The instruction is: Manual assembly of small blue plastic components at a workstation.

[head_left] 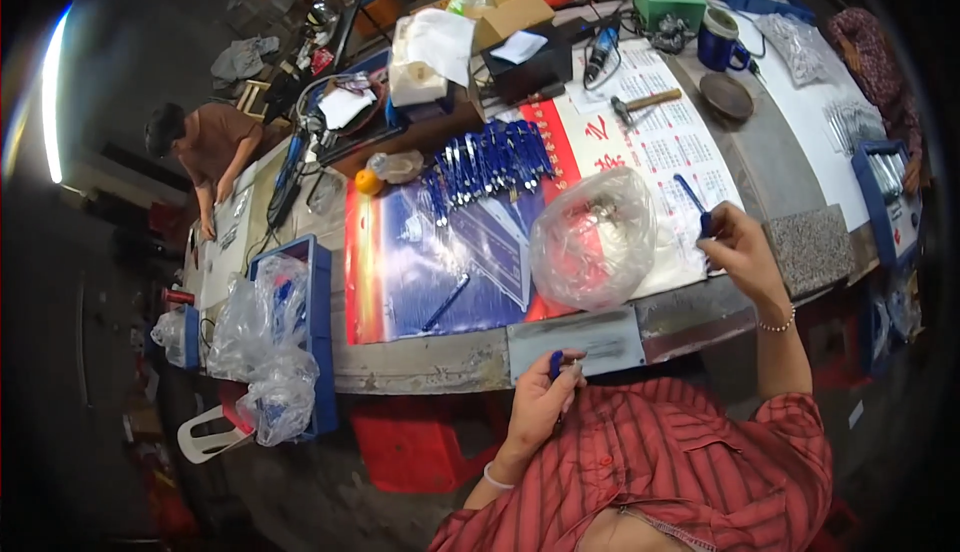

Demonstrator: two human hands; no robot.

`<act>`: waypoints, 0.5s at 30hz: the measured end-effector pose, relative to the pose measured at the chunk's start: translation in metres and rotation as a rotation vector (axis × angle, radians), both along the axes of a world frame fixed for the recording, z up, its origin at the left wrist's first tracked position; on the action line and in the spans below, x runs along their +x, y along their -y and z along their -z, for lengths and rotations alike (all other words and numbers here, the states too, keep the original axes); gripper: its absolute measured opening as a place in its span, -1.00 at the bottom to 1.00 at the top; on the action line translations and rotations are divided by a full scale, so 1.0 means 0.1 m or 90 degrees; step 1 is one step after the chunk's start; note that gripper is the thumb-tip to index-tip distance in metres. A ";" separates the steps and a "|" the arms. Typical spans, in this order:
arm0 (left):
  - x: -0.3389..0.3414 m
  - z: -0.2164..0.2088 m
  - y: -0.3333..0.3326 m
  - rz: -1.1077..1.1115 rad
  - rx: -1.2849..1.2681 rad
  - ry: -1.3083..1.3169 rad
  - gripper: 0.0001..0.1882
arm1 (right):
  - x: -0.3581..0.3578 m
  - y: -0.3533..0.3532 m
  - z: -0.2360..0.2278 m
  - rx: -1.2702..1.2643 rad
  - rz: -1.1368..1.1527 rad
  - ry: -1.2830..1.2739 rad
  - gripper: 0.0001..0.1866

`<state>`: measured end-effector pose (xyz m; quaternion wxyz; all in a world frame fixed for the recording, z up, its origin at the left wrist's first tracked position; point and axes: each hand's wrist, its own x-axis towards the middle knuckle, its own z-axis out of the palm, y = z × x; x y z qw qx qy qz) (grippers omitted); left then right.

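Ahead of the left hand [543,404] and left of the right hand [738,252] lies a bag [593,239]. Ahead-left of the left hand, a loose pen [447,302] rests on a poster [395,262], a pen pile [490,164] beyond; a crate [319,337] stands farther left. Right of the right hand sits a slab [812,255]; ahead of it lies a dish [727,99], a mug [716,52] behind, a hammer [652,102] leftward.

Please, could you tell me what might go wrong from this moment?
The plastic bag stands just beyond the left hand; a passing arm could catch its thin wall and perhaps tip it.

One blue stick lies alone near the front edge of the table; a bump might roll it to the floor.

The pile of blue sticks looks loose, so a brushing sleeve could scatter it.
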<state>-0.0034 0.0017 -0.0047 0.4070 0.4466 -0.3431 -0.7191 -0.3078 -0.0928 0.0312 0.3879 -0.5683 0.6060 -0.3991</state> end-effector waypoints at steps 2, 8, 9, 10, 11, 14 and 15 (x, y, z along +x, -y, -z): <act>-0.07 -0.03 0.06 0.012 -0.015 0.002 -0.74 | 0.25 -0.19 -0.05 0.136 -0.088 0.275 -0.85; -0.26 -0.29 0.16 0.020 -0.054 -0.023 -0.78 | 0.70 -0.46 0.28 0.312 -0.238 0.575 -0.85; -0.27 -0.31 0.16 0.013 -0.045 -0.020 -0.78 | 0.73 -0.48 0.32 0.323 -0.241 0.578 -0.85; -0.27 -0.32 0.15 0.021 -0.057 -0.026 -0.78 | 0.77 -0.49 0.35 0.300 -0.255 0.630 -0.85; -0.27 -0.32 0.14 0.030 -0.070 -0.032 -0.78 | 0.81 -0.50 0.38 0.276 -0.268 0.681 -0.85; -0.28 -0.29 0.10 0.030 -0.071 -0.044 -0.78 | 0.91 -0.54 0.41 0.257 -0.248 0.719 -0.78; -0.28 -0.28 0.08 0.032 -0.073 -0.046 -0.79 | 0.94 -0.56 0.41 0.244 -0.224 0.741 -0.73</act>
